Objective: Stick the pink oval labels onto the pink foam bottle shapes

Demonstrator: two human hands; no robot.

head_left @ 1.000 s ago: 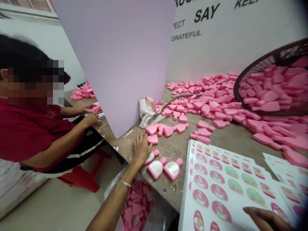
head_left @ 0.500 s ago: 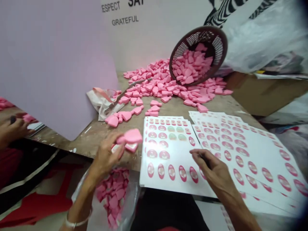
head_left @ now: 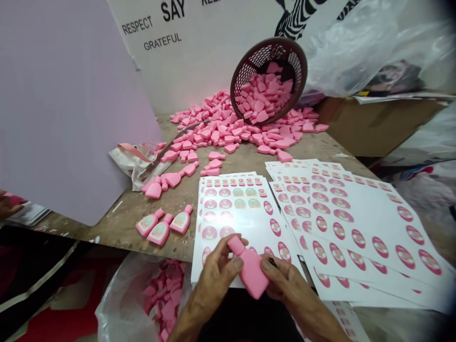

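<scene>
A plain pink bottle [head_left: 253, 275], flat-sided and with a short neck, is held tilted above the near edge of a stack of sticker sheets [head_left: 249, 221]. My left hand [head_left: 217, 273] grips it at the neck and shoulder, thumb in front. On its other side, my right hand [head_left: 285, 280] pinches the bottle's edge; a small dark thing [head_left: 272, 262] shows between the fingers, its kind unclear. Three pink bottles with oval labels [head_left: 159, 231] lie on the table, left of the sheets. The sheets carry pink and green oval stickers, with bare gaps among them.
Behind, a brown basket [head_left: 302, 71] lies tipped over amid a heap of pink bottles [head_left: 217, 123]. More sticker sheets [head_left: 374, 204] fan out at right. A plastic bag of bottles [head_left: 117, 294] hangs below the table edge. A lilac panel [head_left: 71, 104] stands left, another person's hand [head_left: 9, 206] beyond it.
My left hand has moved right, from over the table to before the sheets, with the plain bottle. Labelled bottles now lie uncovered there. My right hand has come left to meet the bottle.
</scene>
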